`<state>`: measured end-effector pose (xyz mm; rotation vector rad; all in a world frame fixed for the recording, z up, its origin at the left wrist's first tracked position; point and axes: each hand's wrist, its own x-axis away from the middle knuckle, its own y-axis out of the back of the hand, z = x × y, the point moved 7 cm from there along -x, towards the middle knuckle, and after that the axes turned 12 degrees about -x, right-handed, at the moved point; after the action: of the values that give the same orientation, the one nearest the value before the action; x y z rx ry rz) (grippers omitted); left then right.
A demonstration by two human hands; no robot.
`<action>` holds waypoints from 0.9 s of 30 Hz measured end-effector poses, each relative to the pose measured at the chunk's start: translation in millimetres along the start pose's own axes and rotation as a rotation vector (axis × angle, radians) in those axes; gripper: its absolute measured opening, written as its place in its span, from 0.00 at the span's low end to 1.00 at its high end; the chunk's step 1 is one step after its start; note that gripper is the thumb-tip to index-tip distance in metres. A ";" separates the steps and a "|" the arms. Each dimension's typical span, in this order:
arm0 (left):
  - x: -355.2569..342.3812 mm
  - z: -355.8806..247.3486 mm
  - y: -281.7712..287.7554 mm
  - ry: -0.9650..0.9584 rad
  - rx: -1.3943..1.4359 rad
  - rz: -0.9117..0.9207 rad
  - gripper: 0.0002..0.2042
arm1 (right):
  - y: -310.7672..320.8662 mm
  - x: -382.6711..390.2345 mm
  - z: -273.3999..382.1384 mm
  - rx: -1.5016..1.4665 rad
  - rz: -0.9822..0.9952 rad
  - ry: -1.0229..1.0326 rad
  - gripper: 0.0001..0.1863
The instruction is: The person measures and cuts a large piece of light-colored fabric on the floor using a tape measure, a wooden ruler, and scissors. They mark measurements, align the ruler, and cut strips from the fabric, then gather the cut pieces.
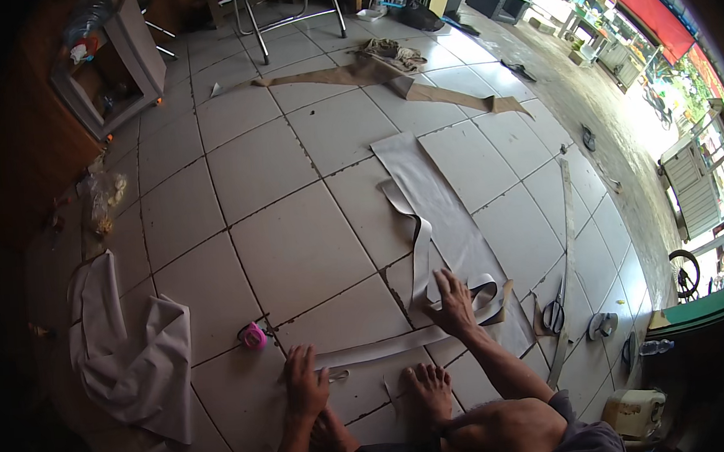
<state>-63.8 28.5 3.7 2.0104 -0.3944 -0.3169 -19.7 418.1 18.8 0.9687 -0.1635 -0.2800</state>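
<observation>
A long narrow strip of grey fabric lies across the floor tiles in front of me. My left hand rests at its left end, fingers spread flat. Over the right part of the strip is my right hand, its fingers apart; whether it touches the strip I cannot tell. From there the strip loops and curls away over a wider grey fabric panel. A pink tape measure sits beyond my left hand. Scissors lie to the right, by a long straight strip like a ruler.
Crumpled grey fabric lies at the left. Farther off are brown fabric scraps and a metal-legged stand. A grey cabinet stands far left. Sandals and a dirty jerrycan are at the right.
</observation>
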 end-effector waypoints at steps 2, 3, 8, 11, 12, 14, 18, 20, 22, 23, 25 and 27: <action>-10.9 -21.1 -4.9 -0.125 -0.121 0.002 0.31 | -1.0 2.5 -8.0 -0.012 -0.005 -0.050 0.48; -15.4 -23.0 -5.9 -0.155 -0.143 0.033 0.29 | -6.1 5.8 -6.7 -0.002 0.050 -0.019 0.42; -44.9 -6.3 -16.4 -0.191 -0.148 0.073 0.13 | -27.9 8.4 -3.4 -0.239 0.403 -0.039 0.16; -62.8 13.2 -9.9 -0.145 -0.138 0.022 0.11 | -30.0 24.8 21.4 -0.262 0.481 0.031 0.15; -66.2 17.7 -5.4 -0.138 -0.151 -0.005 0.11 | -24.1 35.4 31.7 -0.172 0.418 0.102 0.15; -72.4 20.4 3.1 -0.136 -0.190 -0.063 0.12 | -22.8 46.4 49.5 0.032 0.328 0.266 0.18; -73.9 -13.0 13.4 -0.159 -0.219 -0.151 0.28 | -43.0 48.6 47.6 0.079 0.434 0.202 0.20; -74.3 -60.5 16.0 -0.379 0.129 -0.107 0.41 | -47.4 48.9 60.3 -0.148 0.525 0.055 0.18; -62.3 -110.3 16.1 -0.591 0.098 0.065 0.43 | -43.2 44.2 94.2 -0.397 0.611 0.030 0.14; -57.7 -131.5 20.1 -0.691 0.102 0.099 0.41 | -28.9 45.8 118.4 -0.557 0.615 0.094 0.13; -70.4 -133.0 12.2 -0.546 0.153 0.417 0.36 | -10.9 33.3 150.1 -0.459 0.693 0.109 0.11; -71.3 -119.8 19.6 -0.411 0.248 0.549 0.30 | 19.3 25.5 163.8 -0.364 0.726 0.060 0.11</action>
<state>-85.3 145.8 78.6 1.9723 -1.2670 -0.3430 -35.0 291.6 126.6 0.5064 -0.3811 0.3781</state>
